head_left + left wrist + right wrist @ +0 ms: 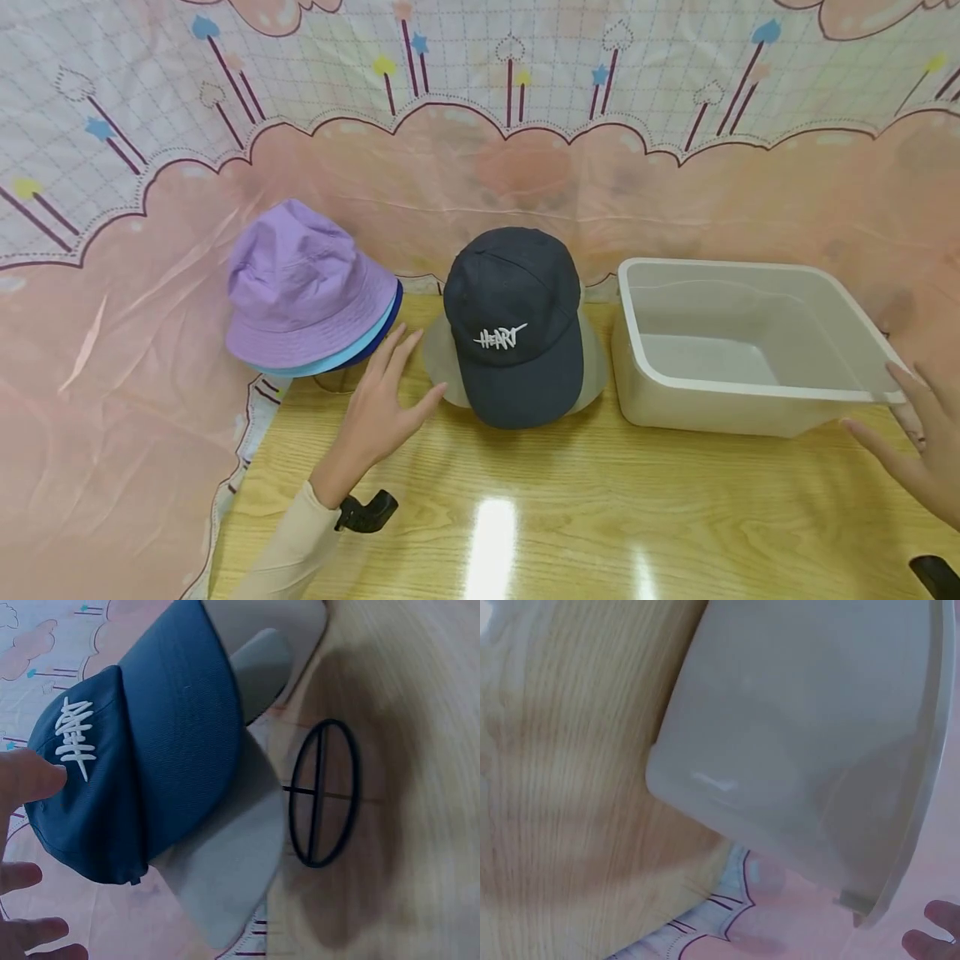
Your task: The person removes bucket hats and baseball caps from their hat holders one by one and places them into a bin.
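Note:
My left hand (381,408) hovers with spread fingers between two groups of hats and holds nothing. To its right is a dark navy cap (517,308) with white HEART lettering, set over a grey-beige hat (597,367). To its left are stacked bucket hats: a purple one (300,292) on top, light blue (352,354) and dark blue (398,296) brims beneath. In the left wrist view a black ring with a cross (324,793) shows below the cap. My right hand (930,442), partly out of frame, is spread beside the bin's front right corner; contact is unclear.
The light grey plastic bin (630,367) stands right of the cap, nothing visible inside it. All of this is on a wood-grain table (570,508), in front of a pink patterned cloth (637,200). Each wrist wears a black device (367,512).

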